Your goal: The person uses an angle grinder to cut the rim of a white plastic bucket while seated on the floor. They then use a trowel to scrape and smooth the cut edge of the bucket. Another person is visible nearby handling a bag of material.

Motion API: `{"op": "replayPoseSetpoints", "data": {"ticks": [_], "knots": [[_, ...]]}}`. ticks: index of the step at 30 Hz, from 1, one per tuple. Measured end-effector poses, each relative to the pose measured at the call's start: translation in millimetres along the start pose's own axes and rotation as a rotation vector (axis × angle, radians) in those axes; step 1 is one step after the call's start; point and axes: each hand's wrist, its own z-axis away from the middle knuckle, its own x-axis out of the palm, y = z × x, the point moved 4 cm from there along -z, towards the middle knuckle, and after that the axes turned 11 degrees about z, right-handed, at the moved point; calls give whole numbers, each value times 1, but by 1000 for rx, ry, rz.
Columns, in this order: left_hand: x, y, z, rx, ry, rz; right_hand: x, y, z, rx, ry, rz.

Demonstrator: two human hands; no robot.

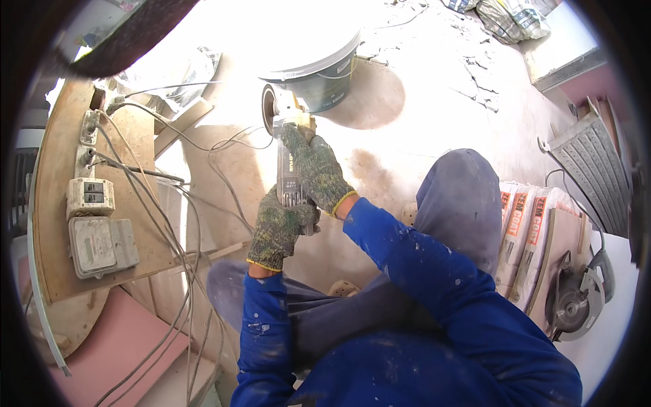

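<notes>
On the dark body of the angle grinder [289, 174], yellow lettering and smaller pale characters. To the grinder's right, bold lettering on orange blocks [537, 220] across white sacks [514, 245]. Beyond its upper right, small print on crumpled bags [512, 20].

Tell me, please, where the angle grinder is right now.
In the head view, the angle grinder is just left of centre, held in the gloved left hand and right hand, its disc end near the dark bucket.

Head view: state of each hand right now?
Left hand: gloved, closed around the rear of the angle grinder.
Right hand: gloved, closed on the same tool farther forward, nearer its disc.
</notes>
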Motion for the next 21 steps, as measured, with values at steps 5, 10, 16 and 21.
{"op": "replayPoseSetpoints", "data": {"ticks": [5,10,16,21], "knots": [[-2,1,9,-50,55,88,8,1,2,-70,-3,83],[-11,1,17,-57,119,202,22,-3,1,-80,-96,55],[-21,-1,25,0,104,140,38,-4,1,-154,-192,-28],[-32,7,35,110,101,67,53,-10,3,-278,-297,-86]]}}
